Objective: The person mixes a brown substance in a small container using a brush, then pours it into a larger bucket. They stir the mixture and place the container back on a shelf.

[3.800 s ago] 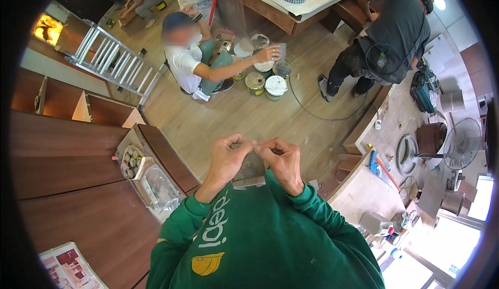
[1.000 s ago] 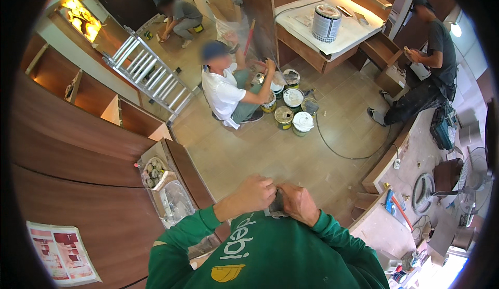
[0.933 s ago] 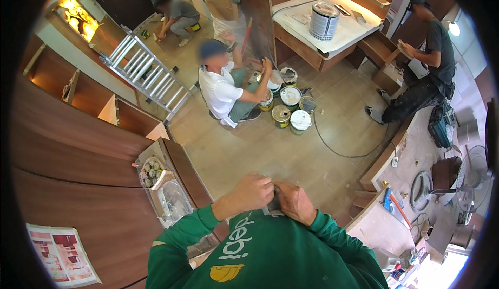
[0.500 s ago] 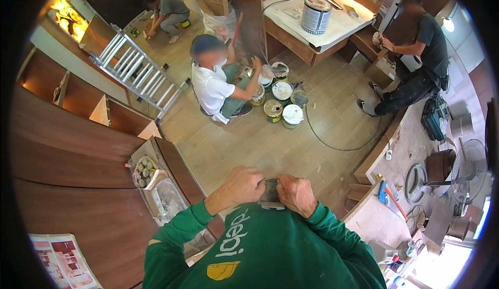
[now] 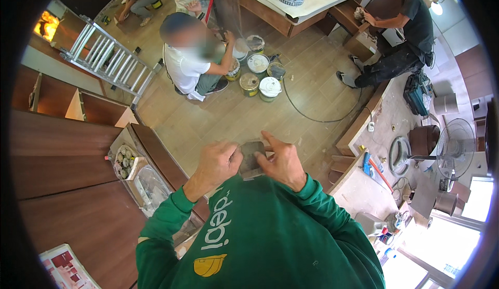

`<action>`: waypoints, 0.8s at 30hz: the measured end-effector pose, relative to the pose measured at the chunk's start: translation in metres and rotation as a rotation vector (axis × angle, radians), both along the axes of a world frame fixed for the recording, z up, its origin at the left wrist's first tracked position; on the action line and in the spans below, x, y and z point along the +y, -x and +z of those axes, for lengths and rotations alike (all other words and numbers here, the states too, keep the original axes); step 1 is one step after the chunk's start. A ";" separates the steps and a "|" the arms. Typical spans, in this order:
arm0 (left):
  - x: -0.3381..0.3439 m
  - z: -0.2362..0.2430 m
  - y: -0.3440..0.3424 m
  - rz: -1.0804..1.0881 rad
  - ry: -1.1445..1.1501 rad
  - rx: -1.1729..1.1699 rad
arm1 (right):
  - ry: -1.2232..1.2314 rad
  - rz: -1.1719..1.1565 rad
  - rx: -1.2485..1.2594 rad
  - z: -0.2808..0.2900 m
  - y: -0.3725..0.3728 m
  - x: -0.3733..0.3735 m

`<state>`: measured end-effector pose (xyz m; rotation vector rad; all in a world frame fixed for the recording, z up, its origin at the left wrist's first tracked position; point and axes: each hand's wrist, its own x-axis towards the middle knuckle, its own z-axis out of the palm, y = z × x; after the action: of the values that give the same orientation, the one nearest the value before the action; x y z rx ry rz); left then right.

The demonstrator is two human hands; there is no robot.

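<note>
The right hand (image 5: 286, 163) clamps a flat grey piece (image 5: 249, 158) beside the curled left hand (image 5: 215, 163), whose grip is unclear. Probably light, stiff; best held by opposite edges.

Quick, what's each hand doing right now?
Left hand: curled at the grey rectangular piece; grip unclear.
Right hand: holding that piece, thumb over it, index finger extended.

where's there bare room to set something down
Floor beyond the left hand and right hand looks bare up to the cans; so does the counter between the red handle and pale jug. Crowded: around the cans and fan.
</note>
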<state>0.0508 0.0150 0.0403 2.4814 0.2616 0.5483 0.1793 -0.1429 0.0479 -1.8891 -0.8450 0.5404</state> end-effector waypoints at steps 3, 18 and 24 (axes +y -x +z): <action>-0.002 0.004 -0.002 0.043 -0.004 0.009 | 0.118 0.011 0.011 -0.001 -0.004 -0.006; -0.015 -0.005 -0.014 -0.112 -0.358 0.112 | 0.034 0.109 -0.341 -0.017 0.021 -0.009; -0.019 -0.024 -0.015 0.024 0.065 0.003 | 0.132 0.203 -0.564 -0.025 0.011 -0.007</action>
<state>0.0654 -0.0042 0.0166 2.4191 0.3059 0.5379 0.1685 -0.1496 0.0228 -2.1250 -1.4061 0.1779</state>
